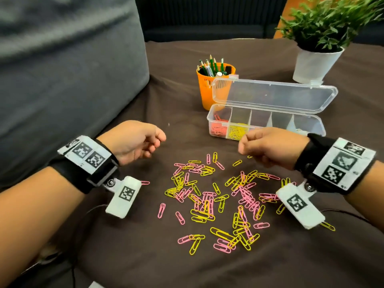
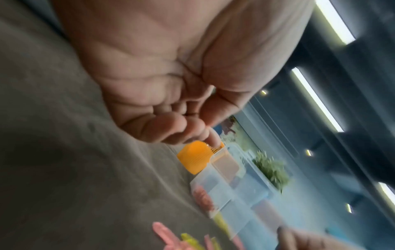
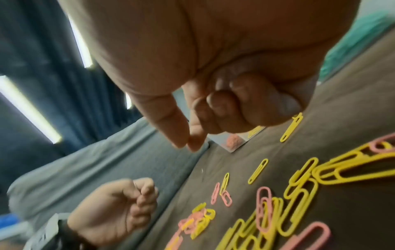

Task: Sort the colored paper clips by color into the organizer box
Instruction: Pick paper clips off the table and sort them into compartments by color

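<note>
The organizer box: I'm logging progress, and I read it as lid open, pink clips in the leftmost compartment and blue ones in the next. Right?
Not quite. The organizer box does have its lid open, and pink clips fill the leftmost compartment, but the next compartment holds yellow clips, not blue. The head view shows this.

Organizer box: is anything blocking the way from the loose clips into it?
Nothing visible does. The box sits with its lid swung back, compartments open upward. The right hand hovers just in front of it, above the clips on the cloth; the pencil cup stands behind the box, out of the path.
</note>
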